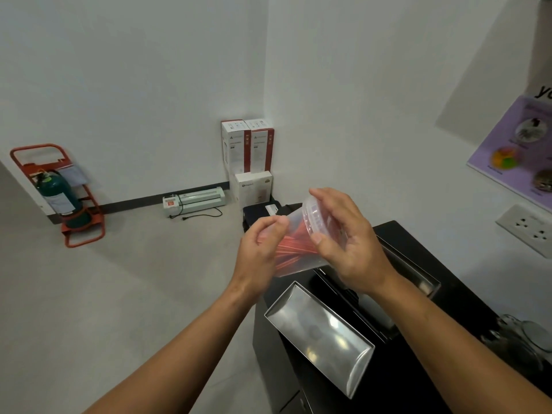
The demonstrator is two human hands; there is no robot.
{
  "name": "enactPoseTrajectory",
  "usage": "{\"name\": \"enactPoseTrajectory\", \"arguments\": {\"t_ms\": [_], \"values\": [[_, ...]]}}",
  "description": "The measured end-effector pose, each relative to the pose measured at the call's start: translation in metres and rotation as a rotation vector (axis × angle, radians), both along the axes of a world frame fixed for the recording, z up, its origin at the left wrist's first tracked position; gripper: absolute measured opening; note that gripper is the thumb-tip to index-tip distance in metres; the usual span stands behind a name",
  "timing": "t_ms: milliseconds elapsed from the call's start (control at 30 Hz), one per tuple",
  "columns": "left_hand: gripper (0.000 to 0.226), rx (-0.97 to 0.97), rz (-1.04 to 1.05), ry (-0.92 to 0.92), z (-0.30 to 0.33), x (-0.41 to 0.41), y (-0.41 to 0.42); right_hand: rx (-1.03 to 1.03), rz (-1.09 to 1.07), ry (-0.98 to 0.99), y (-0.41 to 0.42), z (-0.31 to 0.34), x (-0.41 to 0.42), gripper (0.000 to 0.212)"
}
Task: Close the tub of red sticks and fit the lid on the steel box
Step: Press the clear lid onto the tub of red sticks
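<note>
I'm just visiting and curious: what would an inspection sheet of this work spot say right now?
Surface: black counter, dark and glossy.
Job's things: clear tub of red sticks held tilted in the air; its lid is at the mouth, seating not clear. Steel box sits open; steel lid lies apart, nearer the person.
Clutter: glass jar at the counter's right edge.
Grippers: left hand grips the tub's body; right hand presses on the lid.
Cables: black cord from the laminator on the floor.
Surroundings: fire extinguisher in a red stand, white cartons, wall socket, purple poster.
</note>
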State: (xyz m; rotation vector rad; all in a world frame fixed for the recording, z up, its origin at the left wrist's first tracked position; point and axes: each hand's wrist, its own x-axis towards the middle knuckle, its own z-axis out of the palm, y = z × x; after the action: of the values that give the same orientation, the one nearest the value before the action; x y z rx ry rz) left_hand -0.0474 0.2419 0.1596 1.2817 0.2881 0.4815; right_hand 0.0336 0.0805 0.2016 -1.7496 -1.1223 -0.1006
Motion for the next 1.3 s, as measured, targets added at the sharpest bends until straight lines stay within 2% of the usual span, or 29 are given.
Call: {"name": "enactPoseTrajectory", "arguments": {"t_ms": [67,167,267,467,567,667,800,900,1000,1067,1300], "values": [[0.043,-0.077,-0.048,0.057,0.003,0.002,0.0,0.013,0.016,-0.08,-0.003,-0.005,-0.001,0.062],[0.06,-0.215,-0.187,0.143,0.003,0.001,0.002,-0.011,0.076,-0.228,-0.007,-0.009,-0.002,0.067],[0.057,-0.291,-0.35,0.238,0.005,0.001,0.008,-0.066,0.138,-0.36,-0.012,-0.003,0.001,0.071],[0.073,-0.275,-0.626,0.389,0.019,0.006,0.017,-0.181,0.235,-0.536,-0.021,0.01,0.008,0.072],[0.071,-0.304,-0.602,0.383,0.02,0.011,0.017,-0.175,0.211,-0.474,-0.02,0.013,0.008,0.072],[0.056,-0.372,-0.496,0.298,0.015,0.014,0.012,-0.197,0.157,-0.278,-0.022,0.016,0.004,0.078],[0.045,-0.291,-0.306,0.205,0.012,0.018,0.005,-0.208,-0.129,0.011,-0.023,0.021,-0.004,0.082],[0.048,-0.247,-0.223,0.162,0.011,0.02,-0.002,-0.164,-0.273,0.16,-0.014,0.019,-0.011,0.079],[0.055,-0.255,-0.211,0.158,0.008,0.02,-0.008,-0.096,-0.25,0.169,-0.01,0.012,-0.014,0.068],[0.051,-0.238,-0.247,0.198,0.006,0.02,-0.006,-0.066,-0.197,0.157,-0.011,0.006,-0.013,0.063],[0.069,-0.25,-0.353,0.41,0.01,0.02,0.007,-0.12,0.006,-0.083,-0.019,-0.017,0.0,0.061]]}}
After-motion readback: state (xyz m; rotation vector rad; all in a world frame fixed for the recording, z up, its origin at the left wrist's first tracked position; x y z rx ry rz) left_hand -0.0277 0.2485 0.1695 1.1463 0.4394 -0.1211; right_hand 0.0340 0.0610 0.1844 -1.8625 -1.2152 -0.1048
